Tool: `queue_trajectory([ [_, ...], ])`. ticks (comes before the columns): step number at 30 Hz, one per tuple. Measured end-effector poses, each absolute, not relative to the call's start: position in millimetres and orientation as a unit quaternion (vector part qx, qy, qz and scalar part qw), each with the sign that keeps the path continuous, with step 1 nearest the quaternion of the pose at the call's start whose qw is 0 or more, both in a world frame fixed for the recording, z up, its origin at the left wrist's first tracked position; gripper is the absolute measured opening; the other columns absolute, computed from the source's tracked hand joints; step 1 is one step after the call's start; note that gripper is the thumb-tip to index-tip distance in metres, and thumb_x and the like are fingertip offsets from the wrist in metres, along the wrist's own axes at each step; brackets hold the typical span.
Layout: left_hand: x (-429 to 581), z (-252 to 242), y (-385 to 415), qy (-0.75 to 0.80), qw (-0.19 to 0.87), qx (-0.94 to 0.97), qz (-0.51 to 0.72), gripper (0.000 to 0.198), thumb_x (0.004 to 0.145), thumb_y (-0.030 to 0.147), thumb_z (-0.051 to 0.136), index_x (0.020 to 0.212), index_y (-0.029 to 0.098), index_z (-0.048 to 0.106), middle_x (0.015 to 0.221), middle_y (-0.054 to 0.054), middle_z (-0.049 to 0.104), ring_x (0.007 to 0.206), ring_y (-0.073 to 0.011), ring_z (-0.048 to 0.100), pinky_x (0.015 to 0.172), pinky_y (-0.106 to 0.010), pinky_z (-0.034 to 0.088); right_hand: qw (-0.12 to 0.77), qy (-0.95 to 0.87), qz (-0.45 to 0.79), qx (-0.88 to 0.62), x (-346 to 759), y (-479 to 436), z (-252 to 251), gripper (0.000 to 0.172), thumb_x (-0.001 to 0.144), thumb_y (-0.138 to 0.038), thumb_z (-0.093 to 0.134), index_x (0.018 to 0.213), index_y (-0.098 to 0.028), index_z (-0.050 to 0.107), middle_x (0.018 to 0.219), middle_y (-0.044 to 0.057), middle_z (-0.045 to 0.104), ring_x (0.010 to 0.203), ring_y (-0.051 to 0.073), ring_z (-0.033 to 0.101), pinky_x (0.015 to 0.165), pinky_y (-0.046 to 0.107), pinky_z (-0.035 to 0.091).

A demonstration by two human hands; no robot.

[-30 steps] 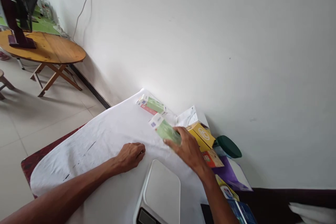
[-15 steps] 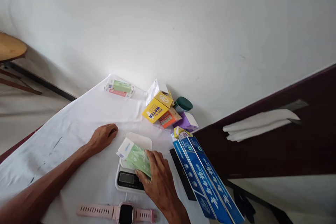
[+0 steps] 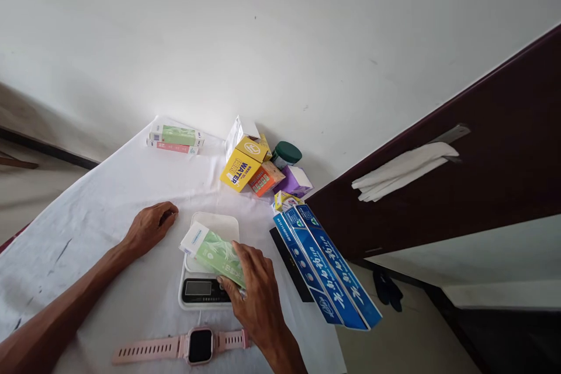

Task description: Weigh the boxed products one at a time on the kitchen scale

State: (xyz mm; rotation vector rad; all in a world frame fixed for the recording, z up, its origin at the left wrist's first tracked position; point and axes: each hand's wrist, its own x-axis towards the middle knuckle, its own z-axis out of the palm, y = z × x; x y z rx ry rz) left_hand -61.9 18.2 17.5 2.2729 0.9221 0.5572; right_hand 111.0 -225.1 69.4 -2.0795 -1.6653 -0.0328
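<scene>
My right hand [image 3: 253, 291] grips a green and white box [image 3: 211, 249] and holds it on the platform of a white kitchen scale [image 3: 205, 269], whose dark display faces me. My left hand [image 3: 151, 225] rests on the white cloth [image 3: 87, 234] just left of the scale, fingers curled in, with nothing visible in it. A pink smartwatch [image 3: 193, 346] lies flat below the scale near the table's front edge.
At the back of the table lie a green box stacked on a red one [image 3: 175, 139], a yellow box marked WATER [image 3: 239, 168], an orange box [image 3: 265, 178], a green-lidded jar [image 3: 286, 153] and a purple box [image 3: 295, 181]. Long blue boxes [image 3: 324, 266] overhang the right edge beside a dark wooden surface [image 3: 460, 187].
My right hand carried the green box from the back of the table down onto the scale. The view swung right and down, bringing the smartwatch and blue boxes into sight.
</scene>
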Motion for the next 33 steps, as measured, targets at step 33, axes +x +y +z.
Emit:
queue_trajectory([
  [33, -56, 9, 9, 0.349, 0.33, 0.848, 0.225, 0.013, 0.092, 0.019, 0.05, 0.091, 0.022, 0.062, 0.091, -0.003, 0.071, 0.077, -0.0177, 0.064, 0.067, -0.028, 0.04, 0.145, -0.743, -0.084, -0.648, 122, 49, 111, 0.043, 0.092, -0.016, 0.066, 0.134, -0.016, 0.057, 0.134, 0.015, 0.062, 0.128, 0.032, 0.056, 0.103, 0.046, 0.052],
])
